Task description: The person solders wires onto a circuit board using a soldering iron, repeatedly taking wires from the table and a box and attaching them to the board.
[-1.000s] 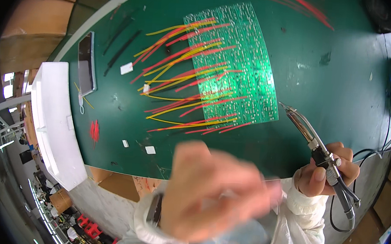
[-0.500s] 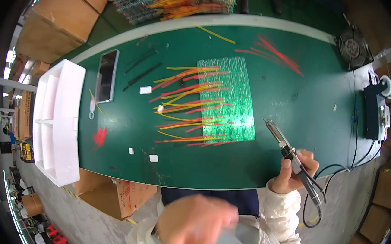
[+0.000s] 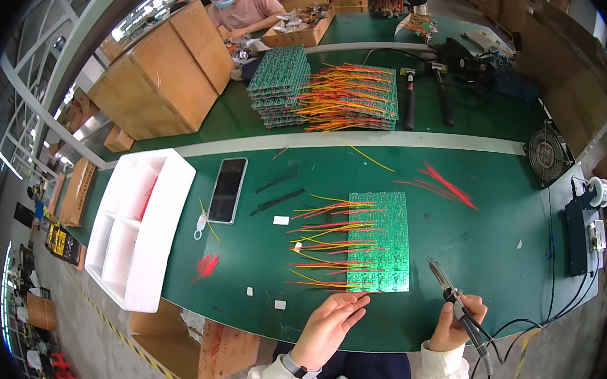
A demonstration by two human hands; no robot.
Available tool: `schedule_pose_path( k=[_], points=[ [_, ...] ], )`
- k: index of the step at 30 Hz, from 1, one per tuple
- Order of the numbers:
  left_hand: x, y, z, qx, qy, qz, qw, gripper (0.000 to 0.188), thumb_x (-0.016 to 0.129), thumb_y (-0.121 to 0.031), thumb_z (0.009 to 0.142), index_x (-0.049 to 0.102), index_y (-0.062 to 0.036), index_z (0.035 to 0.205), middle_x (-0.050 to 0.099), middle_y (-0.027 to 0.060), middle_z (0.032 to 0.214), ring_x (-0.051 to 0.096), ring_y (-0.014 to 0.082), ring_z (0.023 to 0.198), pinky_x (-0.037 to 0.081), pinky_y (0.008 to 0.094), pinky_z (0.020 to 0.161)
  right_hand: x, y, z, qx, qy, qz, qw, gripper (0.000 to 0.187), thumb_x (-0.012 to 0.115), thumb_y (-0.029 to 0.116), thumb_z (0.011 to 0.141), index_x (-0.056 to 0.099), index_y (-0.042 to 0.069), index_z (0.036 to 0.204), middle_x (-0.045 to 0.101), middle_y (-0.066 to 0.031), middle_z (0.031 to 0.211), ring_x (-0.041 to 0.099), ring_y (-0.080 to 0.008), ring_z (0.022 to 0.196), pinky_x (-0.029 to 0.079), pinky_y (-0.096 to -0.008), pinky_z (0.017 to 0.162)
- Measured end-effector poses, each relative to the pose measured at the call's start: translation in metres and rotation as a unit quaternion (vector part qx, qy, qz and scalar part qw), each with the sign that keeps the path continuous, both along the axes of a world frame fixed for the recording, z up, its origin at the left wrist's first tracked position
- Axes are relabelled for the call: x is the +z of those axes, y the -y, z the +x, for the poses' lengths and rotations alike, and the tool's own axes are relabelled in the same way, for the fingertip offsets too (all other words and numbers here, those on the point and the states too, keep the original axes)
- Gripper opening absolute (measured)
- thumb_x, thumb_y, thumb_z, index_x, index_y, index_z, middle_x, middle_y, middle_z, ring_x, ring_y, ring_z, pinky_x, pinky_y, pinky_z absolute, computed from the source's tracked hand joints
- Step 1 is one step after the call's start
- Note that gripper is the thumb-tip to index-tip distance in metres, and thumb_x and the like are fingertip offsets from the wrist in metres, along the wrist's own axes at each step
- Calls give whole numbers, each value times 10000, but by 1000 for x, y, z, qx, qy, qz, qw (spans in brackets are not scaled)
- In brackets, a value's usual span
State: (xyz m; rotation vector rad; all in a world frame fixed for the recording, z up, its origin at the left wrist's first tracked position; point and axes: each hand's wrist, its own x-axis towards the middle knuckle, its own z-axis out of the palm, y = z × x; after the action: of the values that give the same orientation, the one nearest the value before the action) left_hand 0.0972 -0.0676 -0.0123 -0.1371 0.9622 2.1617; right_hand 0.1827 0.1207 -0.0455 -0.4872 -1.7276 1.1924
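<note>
A green circuit board panel [image 3: 392, 244] lies on the green table. Red and yellow wires [image 3: 327, 244] stick out from its left side. My left hand [image 3: 331, 322] is at the panel's near edge, palm turned partly inward. Its fingers are stretched out and slightly apart, close to the lowest wires; whether they touch is not clear. In my right hand [image 3: 452, 325] is a soldering iron [image 3: 461, 304], its tip pointing up and left, to the right of the panel. A cable trails from the iron's lower end.
A white foam tray [image 3: 175, 214] with compartments and a phone [image 3: 227, 190] are at the left. Red wires [image 3: 448, 184] lie beyond the panel. A fan [image 3: 546, 156] and a black box-shaped unit [image 3: 577, 235] stand right. Stacked panels [image 3: 276, 86] and a co-worker [image 3: 251, 8] are across.
The view has tilted up, bringing the far table and co-worker into sight. My left hand has gone from a blur near my body to the panel's near edge. My right hand still holds the soldering iron.
</note>
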Motion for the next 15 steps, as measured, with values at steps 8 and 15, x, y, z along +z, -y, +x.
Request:
schedule_pose_path(
  k=[8, 15],
  points=[
    [-1, 7, 15, -33, -22, -43, 998, 143, 468, -85, 908, 516, -31, 1031, 451, 141, 1254, 416, 246, 1214, 331, 366, 1023, 0, -7, -1, -13, 8, 3, 1000, 236, 598, 41, 788, 436, 21, 958, 469, -98, 848, 459, -157, 730, 396, -280, 695],
    [20, 42, 18, -241, -90, -108, 960, 259, 425, -146, 959, 438, -14, 1182, 335, 155, 1405, 463, 238, 1201, 373, 346, 987, 0, 0, -9, 4, -1, -12, 1000, 216, 572, 47, 823, 433, 25, 986, 452, -85, 898, 446, -145, 778, 383, -269, 726]
  ],
)
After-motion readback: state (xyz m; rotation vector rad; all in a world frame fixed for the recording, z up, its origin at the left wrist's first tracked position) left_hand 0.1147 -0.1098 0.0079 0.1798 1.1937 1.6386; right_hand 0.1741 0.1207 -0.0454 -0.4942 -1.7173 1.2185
